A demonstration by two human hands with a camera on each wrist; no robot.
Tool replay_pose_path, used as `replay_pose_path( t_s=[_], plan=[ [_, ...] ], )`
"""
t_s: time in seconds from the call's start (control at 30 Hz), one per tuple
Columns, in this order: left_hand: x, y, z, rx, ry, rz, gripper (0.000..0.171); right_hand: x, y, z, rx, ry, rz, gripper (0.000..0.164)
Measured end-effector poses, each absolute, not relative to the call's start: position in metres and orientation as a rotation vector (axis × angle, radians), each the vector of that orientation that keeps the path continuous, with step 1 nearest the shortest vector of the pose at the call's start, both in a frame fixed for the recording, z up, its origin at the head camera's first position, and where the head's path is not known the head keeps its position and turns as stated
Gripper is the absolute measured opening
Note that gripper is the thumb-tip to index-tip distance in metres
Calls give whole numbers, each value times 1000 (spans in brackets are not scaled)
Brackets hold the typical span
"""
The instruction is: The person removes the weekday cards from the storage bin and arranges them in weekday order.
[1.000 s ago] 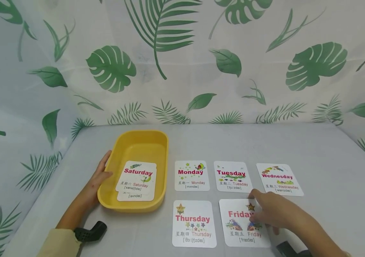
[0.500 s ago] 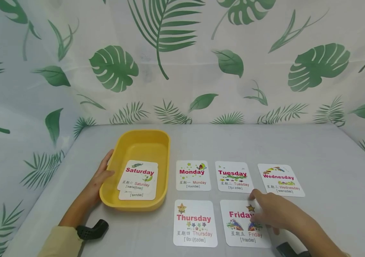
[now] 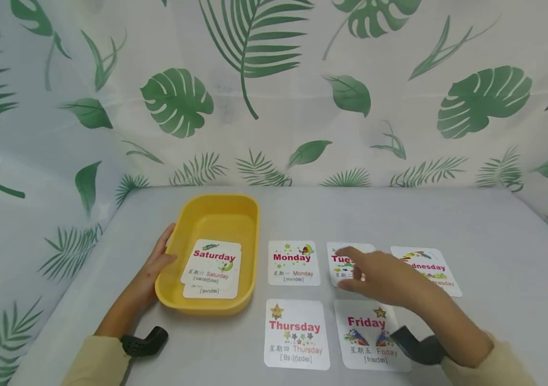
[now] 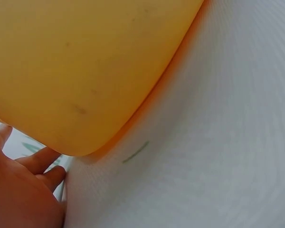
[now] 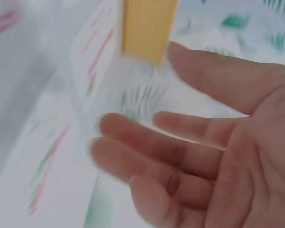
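Observation:
My left hand (image 3: 145,276) holds the left side of a yellow plastic tray (image 3: 255,252), its thumb over the rim and the fingers along the outer wall. In the left wrist view the fingers (image 4: 40,160) show just beyond the tray's underside. Inside the tray lies a "Saturday" card (image 3: 212,262), partly covering another card (image 3: 211,291). Over the "Tuesday" card (image 3: 338,271) hovers my right hand (image 3: 389,276), fingers loosely spread with nothing between them. It overlaps the "Wednesday" card (image 3: 440,265) too. The "Friday" card (image 3: 367,343) lies below it.
To the left of Tuesday lies a "Monday" card (image 3: 293,262), with a "Thursday" card (image 3: 297,335) nearer the front. All rest on a pale cloth (image 3: 235,348). A leaf-print curtain (image 3: 274,107) closes off the back and sides.
My right hand has left the Friday card and moved up and left over the Tuesday card. The Friday card stays in place. My left hand stays at the tray.

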State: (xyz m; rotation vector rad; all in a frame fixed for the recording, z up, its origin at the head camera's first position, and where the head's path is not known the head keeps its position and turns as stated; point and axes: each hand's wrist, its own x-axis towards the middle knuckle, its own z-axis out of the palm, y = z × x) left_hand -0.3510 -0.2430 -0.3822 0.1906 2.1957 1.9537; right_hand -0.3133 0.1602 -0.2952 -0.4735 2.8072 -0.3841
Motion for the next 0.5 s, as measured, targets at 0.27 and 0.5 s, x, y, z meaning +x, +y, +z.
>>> replay_pose_path(
  t_s=[0.27,0.5],
  plan=[
    [-355,-242,-385,192,2228,1922,65,-365,76,-282,-808,2774,-467,52],
    [-353,-246,-385,178,2246,1920,65,-392,9,-298,-886,2759,-258,43]
  ],
)
